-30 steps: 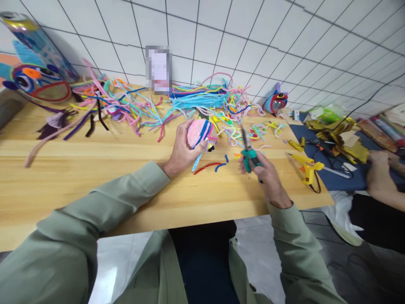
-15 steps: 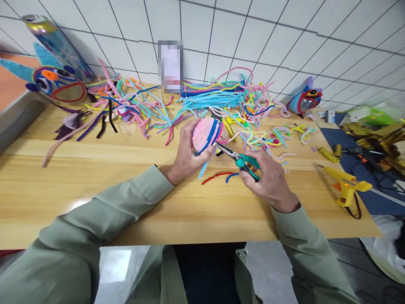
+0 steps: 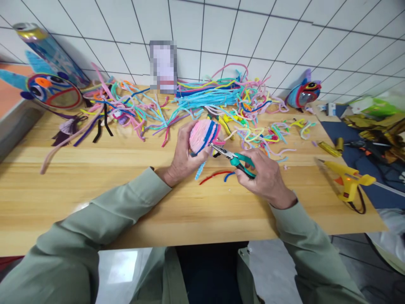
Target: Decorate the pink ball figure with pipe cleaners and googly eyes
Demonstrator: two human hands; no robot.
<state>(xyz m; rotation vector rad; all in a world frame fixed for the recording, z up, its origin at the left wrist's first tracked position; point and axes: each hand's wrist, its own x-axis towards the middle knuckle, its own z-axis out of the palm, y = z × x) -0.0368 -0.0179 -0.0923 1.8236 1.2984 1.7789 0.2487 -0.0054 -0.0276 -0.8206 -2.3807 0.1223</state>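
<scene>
My left hand (image 3: 182, 157) is closed round a pink fuzzy pipe-cleaner figure (image 3: 203, 134) with blue stripes, held just above the wooden table (image 3: 95, 185). My right hand (image 3: 264, 177) grips green-handled pliers (image 3: 234, 159), whose jaws touch the figure's right side. A red pipe-cleaner piece (image 3: 212, 176) and a blue piece (image 3: 229, 175) lie on the table under the pliers. A light blue strand hangs down from the figure.
A tangle of coloured pipe cleaners (image 3: 177, 101) covers the table's far side. A yellow glue gun (image 3: 348, 181) lies at the right. Fish-like craft figures stand at the far left (image 3: 52, 86) and far right (image 3: 303, 93). Gold foil scraps (image 3: 376, 126) lie on a dark mat.
My right hand swung the pliers from upright to pointing left, bringing the jaws against the pink figure. The view shifted left, and another person's hand at the right left the picture.
</scene>
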